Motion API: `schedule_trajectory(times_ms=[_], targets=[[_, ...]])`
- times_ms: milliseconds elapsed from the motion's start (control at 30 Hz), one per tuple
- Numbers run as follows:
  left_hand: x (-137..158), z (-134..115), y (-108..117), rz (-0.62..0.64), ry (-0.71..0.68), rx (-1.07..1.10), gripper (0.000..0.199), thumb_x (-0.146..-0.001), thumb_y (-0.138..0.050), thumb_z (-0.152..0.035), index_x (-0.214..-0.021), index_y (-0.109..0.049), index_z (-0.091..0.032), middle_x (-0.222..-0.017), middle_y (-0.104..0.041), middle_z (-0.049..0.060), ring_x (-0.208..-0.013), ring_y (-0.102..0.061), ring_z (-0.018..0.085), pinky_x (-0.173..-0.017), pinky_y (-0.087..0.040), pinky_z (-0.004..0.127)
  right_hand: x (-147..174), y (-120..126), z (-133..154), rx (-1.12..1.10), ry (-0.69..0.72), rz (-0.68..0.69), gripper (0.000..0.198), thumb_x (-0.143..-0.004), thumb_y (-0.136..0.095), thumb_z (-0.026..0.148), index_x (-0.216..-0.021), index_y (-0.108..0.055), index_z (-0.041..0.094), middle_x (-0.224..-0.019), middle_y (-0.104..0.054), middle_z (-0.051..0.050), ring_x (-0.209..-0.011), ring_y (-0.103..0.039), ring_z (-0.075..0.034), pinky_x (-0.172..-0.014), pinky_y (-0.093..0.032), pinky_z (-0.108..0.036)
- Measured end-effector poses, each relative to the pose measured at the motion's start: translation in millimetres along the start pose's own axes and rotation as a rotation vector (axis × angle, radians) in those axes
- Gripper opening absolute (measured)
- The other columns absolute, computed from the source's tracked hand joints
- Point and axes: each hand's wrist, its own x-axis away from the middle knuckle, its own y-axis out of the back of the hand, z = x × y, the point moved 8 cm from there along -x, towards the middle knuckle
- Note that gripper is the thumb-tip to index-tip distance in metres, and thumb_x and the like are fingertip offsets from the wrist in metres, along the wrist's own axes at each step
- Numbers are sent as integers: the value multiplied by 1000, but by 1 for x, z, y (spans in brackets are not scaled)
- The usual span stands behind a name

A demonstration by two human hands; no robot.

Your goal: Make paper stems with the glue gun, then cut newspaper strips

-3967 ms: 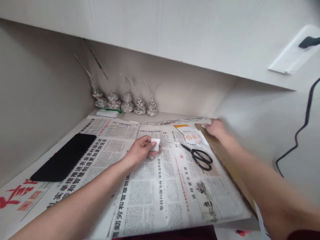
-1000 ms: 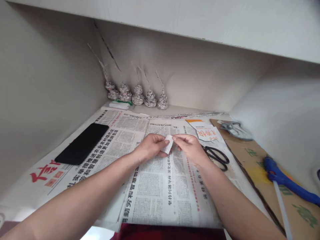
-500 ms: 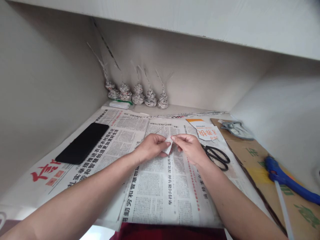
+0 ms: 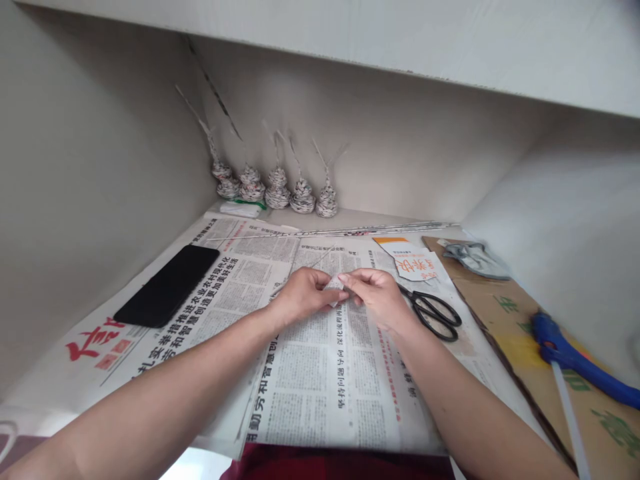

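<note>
Between my two hands is a small piece of whitish paper (image 4: 333, 285), mostly covered by the fingers. My left hand (image 4: 306, 291) pinches its left side between thumb and fingers. On the right, my right hand (image 4: 373, 291) pinches the paper's upper edge, its fingertips close to the left thumb. Both hands are just above the printed newspaper sheets (image 4: 320, 387). Black-handled scissors (image 4: 434, 315) lie beside my right wrist, their blades partly hidden by the hand.
Several gourd-shaped woven paper pieces (image 4: 277, 189) stand along the back wall. Thin rolled paper sticks (image 4: 360, 231) lie before them. A black phone (image 4: 167, 287) rests at left. Cut card (image 4: 413, 261), cardboard (image 4: 505, 303) and a blue glue gun (image 4: 565, 350) are at right. A shelf edge (image 4: 350, 47) overhangs.
The fingers have shifted slightly around the paper, and less of it shows now. The left thumb reaches farther right over it. Nothing else has visibly moved on the table.
</note>
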Motion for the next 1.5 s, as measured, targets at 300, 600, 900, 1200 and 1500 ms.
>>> schedule_trajectory(times_ms=[300, 600, 900, 1200, 1500], targets=[[3, -6, -5, 46, -33, -28, 29, -79, -64, -44, -74, -72, -16, -72, -72, 5, -68, -68, 16, -61, -52, 24, 3, -6, 5, -100, 8, -39, 31, -67, -80, 42, -58, -62, 18, -47, -59, 3, -40, -48, -9, -41, -32, -22], [0, -4, -10, 114, -30, 135, 26, -80, -64, -40, -80, -72, -15, -81, -73, 5, -77, -68, 15, -70, -57, 27, 2, -9, 9, 12, 22, 79, 22, -75, -73, 42, -83, -77, 21, -67, -70, -1, -55, -60, -12, -52, -44, -25], [0, -3, -11, 111, 15, 165, 26, -77, -68, -40, -77, -73, -15, -79, -72, 4, -78, -67, 15, -72, -57, 29, 4, -10, 10, -37, 12, 50, 24, -74, -74, 42, -75, -74, 18, -59, -66, 0, -48, -52, -10, -48, -43, -24], [-1, -7, 4, 12, 31, 61, 31, -82, -62, -46, -81, -68, -15, -65, -67, 2, -57, -62, 14, -50, -45, 21, -17, 20, 1, 47, 99, -166, 35, -75, -67, 52, -77, -70, 18, -54, -55, 3, -47, -46, -11, -46, -37, -25], [4, -94, -1, -255, -532, -474, 29, -93, -48, -37, -79, -67, -20, -73, -69, 1, -68, -63, 16, -69, -48, 23, -20, 1, 3, 292, 301, -82, 13, -80, -66, 33, -78, -69, 21, -74, -68, -1, -74, -62, -19, -68, -45, -28]])
